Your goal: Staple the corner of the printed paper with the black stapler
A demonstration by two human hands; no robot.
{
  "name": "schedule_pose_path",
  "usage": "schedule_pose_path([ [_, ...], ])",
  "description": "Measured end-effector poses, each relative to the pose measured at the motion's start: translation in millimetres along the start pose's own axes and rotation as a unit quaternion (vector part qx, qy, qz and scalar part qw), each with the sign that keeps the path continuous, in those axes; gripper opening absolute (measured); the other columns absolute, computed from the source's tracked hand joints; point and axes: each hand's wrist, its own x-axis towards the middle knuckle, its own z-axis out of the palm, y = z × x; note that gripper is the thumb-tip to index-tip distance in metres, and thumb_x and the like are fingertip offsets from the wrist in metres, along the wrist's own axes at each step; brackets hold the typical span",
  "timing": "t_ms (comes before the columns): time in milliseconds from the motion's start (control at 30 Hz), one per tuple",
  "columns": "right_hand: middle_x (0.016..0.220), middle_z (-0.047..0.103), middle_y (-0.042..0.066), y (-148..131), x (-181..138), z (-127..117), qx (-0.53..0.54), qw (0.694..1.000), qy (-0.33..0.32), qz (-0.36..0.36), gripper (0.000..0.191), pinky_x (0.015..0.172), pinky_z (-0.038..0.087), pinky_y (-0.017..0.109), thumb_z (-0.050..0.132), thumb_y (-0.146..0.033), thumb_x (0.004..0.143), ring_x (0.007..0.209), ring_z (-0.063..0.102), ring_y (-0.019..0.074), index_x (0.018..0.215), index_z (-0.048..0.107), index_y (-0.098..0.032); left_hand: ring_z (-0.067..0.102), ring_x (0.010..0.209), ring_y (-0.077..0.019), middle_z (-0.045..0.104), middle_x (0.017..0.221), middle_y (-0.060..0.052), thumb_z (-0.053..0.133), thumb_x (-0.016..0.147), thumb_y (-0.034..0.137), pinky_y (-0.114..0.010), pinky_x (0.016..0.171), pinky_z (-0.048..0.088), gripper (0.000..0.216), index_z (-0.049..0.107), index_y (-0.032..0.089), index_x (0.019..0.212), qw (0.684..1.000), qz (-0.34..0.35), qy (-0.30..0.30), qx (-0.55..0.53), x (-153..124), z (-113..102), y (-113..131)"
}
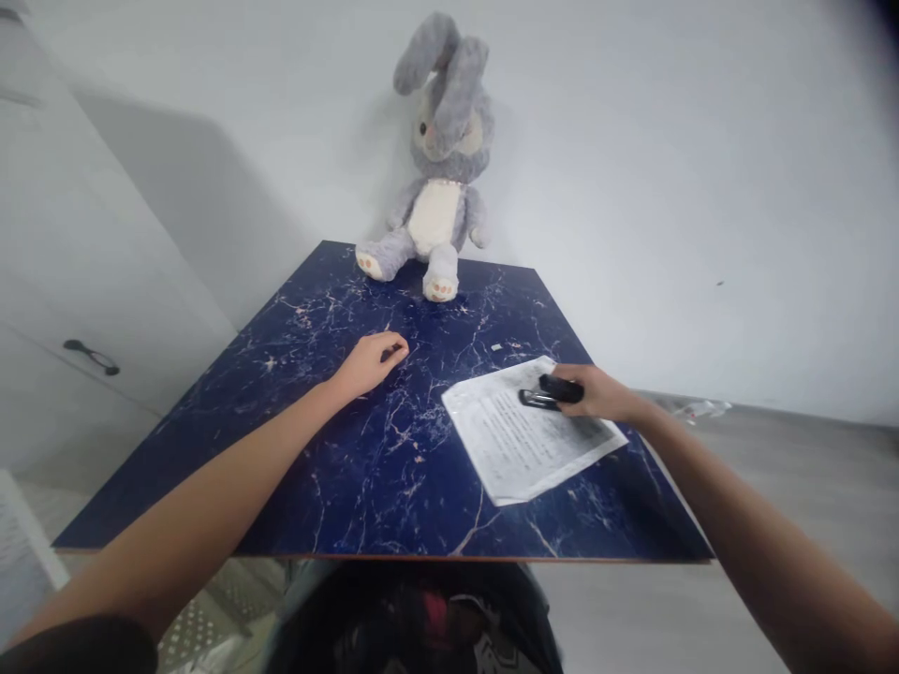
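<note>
The right hand (594,391) grips a black stapler (560,388) over printed paper (509,445) at the blue surface's (379,496) right side; the left hand (372,361) (loosely curled, holding nothing) is left of the paper

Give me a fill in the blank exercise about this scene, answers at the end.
The person's ____ hand grips the black stapler.
The ____ hand, farther from the white printed paper, holds nothing visible.
The grey plush rabbit sits on the dark blue, marble-patterned table, showing ____ feet.
Missing words: right; left; two.
</note>
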Motion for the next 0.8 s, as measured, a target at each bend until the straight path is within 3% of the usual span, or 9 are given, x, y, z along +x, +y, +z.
schedule_pose_path([
  [67,0.091,0.071,0.006,29,-1,-16,-0.026,0.999,0.021,0.043,0.022,0.076,0.050,0.036,0.069,-0.027,0.069,0.083,0.066,0.0249,0.090,0.067,-0.020,0.066,0.080,-0.0178,0.073,0.090,-0.003,0.056,0.098,0.034,-0.031,0.079,0.052,0.020,0.071,0.021,0.093,1.000,0.000,-0.008,0.002,0,1,-2],
  [167,0.107,0.075,0.008,56,22,-34,-0.034,0.995,0.013,0.091,0.047,0.085,0.053,0.038,0.069,-0.021,0.059,0.094,0.069,0.0291,0.106,0.074,-0.022,0.066,0.080,-0.0178,0.073,0.090,-0.003,0.055,0.098,0.033,-0.032,0.080,0.052,0.021,0.071,0.021,0.093,1.000,0.002,-0.012,0.005,0,2,-2],
  [300,0.120,0.074,0.009,56,78,-50,-0.005,0.999,-0.039,0.001,0.053,0.096,0.053,0.041,0.065,-0.017,0.057,0.108,0.069,0.0301,0.108,0.079,-0.024,0.066,0.078,-0.0172,0.073,0.089,-0.003,0.056,0.098,0.033,-0.031,0.079,0.052,0.020,0.070,0.020,0.092,1.000,-0.004,-0.009,-0.003,1,0,-1],
  [467,0.116,0.075,0.006,13,145,-45,0.066,0.981,-0.127,-0.134,0.045,0.098,0.054,0.041,0.064,-0.017,0.061,0.105,0.071,0.0245,0.102,0.080,-0.024,0.065,0.079,-0.0166,0.072,0.089,-0.002,0.055,0.099,0.032,-0.030,0.080,0.051,0.019,0.069,0.021,0.093,1.000,-0.002,0.026,-0.010,0,-3,0],
  [700,0.123,0.073,0.004,-68,224,1,0.035,0.935,-0.217,-0.277,0.061,0.101,0.051,0.038,0.065,-0.009,0.060,0.110,0.068,0.0230,0.118,0.076,-0.023,0.062,0.079,-0.0161,0.069,0.089,-0.003,0.049,0.102,0.030,-0.029,0.077,0.049,0.022,0.065,0.019,0.091,0.990,-0.009,0.141,0.015,0,-13,7],
  [800,0.122,0.073,0.005,-101,256,19,0.012,0.926,-0.226,-0.303,0.061,0.098,0.051,0.035,0.065,-0.008,0.058,0.108,0.068,0.0234,0.117,0.076,-0.020,0.061,0.079,-0.0162,0.067,0.088,-0.003,0.048,0.103,0.030,-0.029,0.078,0.049,0.023,0.064,0.019,0.092,0.979,-0.014,0.198,0.040,0,-24,14],
])
